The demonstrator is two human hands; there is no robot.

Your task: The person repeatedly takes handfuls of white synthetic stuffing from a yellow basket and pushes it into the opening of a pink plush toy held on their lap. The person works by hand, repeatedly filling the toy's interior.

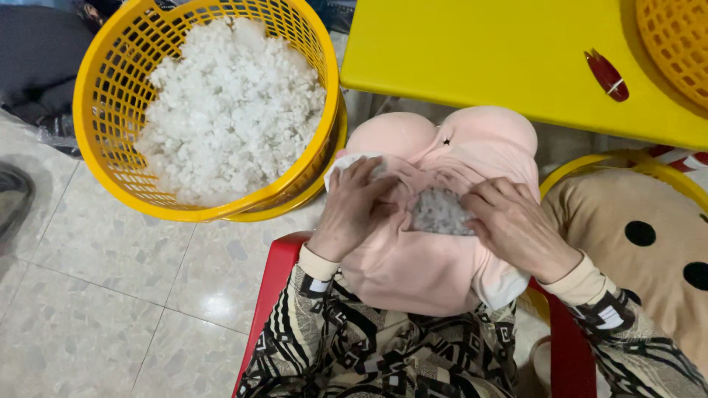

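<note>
Pink plush toy [435, 265] on lap, left hand [354, 210], right hand [516, 228] gripping opening edges

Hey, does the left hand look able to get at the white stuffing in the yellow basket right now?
Probably yes. The left hand rests on the pink plush, and the yellow basket sits just beside it on that side, open-topped and heaped with white stuffing. Nothing lies between them, though the hand would have to let go of the plush.
</note>
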